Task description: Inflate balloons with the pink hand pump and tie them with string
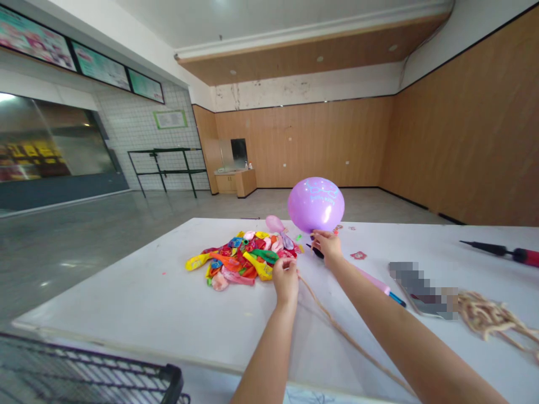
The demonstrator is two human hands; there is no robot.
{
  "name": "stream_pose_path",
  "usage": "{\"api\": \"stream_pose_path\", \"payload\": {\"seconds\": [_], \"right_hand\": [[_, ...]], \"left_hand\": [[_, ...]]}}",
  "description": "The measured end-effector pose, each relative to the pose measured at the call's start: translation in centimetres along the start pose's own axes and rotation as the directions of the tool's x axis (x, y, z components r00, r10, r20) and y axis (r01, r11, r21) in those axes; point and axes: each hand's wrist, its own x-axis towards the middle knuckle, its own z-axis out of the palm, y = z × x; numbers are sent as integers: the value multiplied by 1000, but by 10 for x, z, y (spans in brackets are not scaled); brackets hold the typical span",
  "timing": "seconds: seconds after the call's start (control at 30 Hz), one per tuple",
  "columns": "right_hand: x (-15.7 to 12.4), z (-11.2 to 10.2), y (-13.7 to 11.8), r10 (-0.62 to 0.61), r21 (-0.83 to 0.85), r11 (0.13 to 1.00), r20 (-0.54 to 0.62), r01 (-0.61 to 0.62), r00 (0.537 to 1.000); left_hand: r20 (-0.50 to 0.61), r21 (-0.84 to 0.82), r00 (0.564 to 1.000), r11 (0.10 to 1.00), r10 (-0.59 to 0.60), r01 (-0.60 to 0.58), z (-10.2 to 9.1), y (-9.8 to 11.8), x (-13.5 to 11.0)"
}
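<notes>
A round, inflated purple balloon (pixel 315 205) with blue printing stands above the white table. My right hand (pixel 326 245) pinches its neck from below. My left hand (pixel 286 278) is lower and to the left, thumb and fingers pressed together. A beige rope (pixel 337 325) runs from this hand toward the table's front edge, passing near my right forearm; the part between the fingers is hidden. Just left of my left hand lies a heap of uninflated balloons (pixel 240 261) in several colours. Behind my right fingers is a black object (pixel 316 252), partly covered.
The white table (pixel 160 303) fills the foreground. To the right lie a pink-and-blue pen-like stick (pixel 393 295), a blurred-out flat device (pixel 421 289), a bundle of beige rope (pixel 488 317) and a black-and-red pump (pixel 501 250). A dark wire basket (pixel 96 367) stands at lower left.
</notes>
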Motion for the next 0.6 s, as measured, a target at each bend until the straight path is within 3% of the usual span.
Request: {"api": "stream_pose_path", "payload": {"seconds": [0.13,0.23,0.47,0.6], "right_hand": [[20,0,-19,23,16,1000,13,-23,1000],[16,-8,-25,39,10,999,20,-39,999],[-32,-39,-34,101,-87,992,87,-94,991],[-61,-48,-37,130,-252,965,192,-79,973]], "left_hand": [[-7,-61,1000,998,-16,15,0,0,0],[-5,-87,999,995,-47,46,1,0,0],[70,-122,997,992,-24,32,5,2,-1],[168,-223,986,975,13,25,9,2,-2]]}}
